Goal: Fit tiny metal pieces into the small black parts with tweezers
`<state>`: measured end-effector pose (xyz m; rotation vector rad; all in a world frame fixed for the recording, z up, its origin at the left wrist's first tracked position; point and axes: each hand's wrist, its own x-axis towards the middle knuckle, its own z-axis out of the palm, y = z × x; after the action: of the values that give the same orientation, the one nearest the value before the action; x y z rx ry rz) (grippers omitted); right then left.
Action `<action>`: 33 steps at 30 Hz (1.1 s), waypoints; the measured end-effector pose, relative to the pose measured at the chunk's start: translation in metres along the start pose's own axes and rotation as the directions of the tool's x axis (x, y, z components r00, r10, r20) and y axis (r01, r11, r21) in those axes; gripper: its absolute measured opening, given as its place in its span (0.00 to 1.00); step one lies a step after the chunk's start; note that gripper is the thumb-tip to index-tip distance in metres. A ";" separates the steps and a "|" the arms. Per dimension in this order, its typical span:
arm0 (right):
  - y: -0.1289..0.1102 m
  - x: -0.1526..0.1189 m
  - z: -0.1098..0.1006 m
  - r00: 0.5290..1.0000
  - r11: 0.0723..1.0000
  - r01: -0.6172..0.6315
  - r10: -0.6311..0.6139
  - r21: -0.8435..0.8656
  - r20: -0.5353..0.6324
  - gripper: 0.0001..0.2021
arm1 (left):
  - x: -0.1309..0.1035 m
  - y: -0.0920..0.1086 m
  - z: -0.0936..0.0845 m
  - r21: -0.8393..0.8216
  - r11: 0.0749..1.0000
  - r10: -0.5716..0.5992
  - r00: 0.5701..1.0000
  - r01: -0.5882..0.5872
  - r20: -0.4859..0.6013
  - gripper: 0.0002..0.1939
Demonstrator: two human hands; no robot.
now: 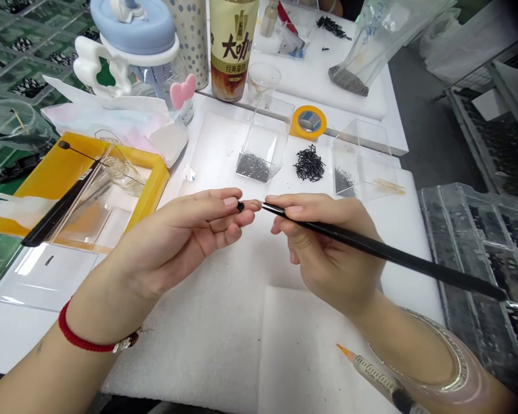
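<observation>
My left hand (pixel 194 224) pinches a tiny black part (pixel 240 206) between thumb and fingertips, palm turned up. In my right hand (pixel 336 253) is a long black pair of tweezers (pixel 371 248), held like a pen. The tweezers' tips touch or nearly touch a left fingertip, beside the black part. Whether the tips grip anything is too small to tell. Beyond my hands lie a heap of small black curved pieces (pixel 309 163) and a clear box (pixel 263 144) with fine dark bits inside.
A second clear box (pixel 362 155) with toothpicks stands right of the heap, near orange tape (pixel 308 122). A syringe with an orange tip (pixel 375 376) lies by my right forearm. At left are a yellow tray (pixel 159 172) and a blue-lidded cup (pixel 133 26); a bottle (pixel 233 49) stands behind.
</observation>
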<state>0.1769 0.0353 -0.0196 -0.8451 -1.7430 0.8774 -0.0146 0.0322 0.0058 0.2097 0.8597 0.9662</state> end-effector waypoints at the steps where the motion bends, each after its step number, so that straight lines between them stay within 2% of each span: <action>1: 0.000 0.000 0.001 1.000 1.000 -0.004 0.004 0.000 -0.010 0.15 | 0.000 0.000 0.000 -0.007 1.000 0.001 1.000 -0.001 0.009 0.11; 5: -0.005 0.002 0.005 0.995 0.995 -0.039 0.047 0.089 -0.085 0.10 | 0.000 0.000 0.000 -0.014 1.000 0.020 0.999 -0.019 0.046 0.11; 7: -0.008 0.003 0.006 0.983 0.979 -0.106 0.130 0.175 -0.130 0.07 | -0.001 -0.001 0.001 0.000 0.999 0.034 0.999 -0.034 0.032 0.11; 10: -0.008 0.006 0.007 0.940 0.923 -0.256 0.306 0.287 -0.147 0.02 | -0.001 -0.003 0.002 0.026 0.999 0.039 0.999 -0.040 0.017 0.10; 13: -0.005 0.008 0.007 0.897 0.877 -0.335 0.409 0.345 -0.168 0.02 | -0.002 -0.004 0.003 0.046 0.998 0.037 0.999 -0.038 0.021 0.10; 33: -0.002 0.010 0.006 0.866 0.832 -0.415 0.485 0.368 -0.121 0.04 | -0.002 -0.008 0.003 0.087 0.995 0.046 0.999 -0.046 0.006 0.09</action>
<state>0.1683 0.0419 -0.0151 -1.0992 -1.1746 1.3027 -0.0084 0.0264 0.0048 0.3073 0.8978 0.9718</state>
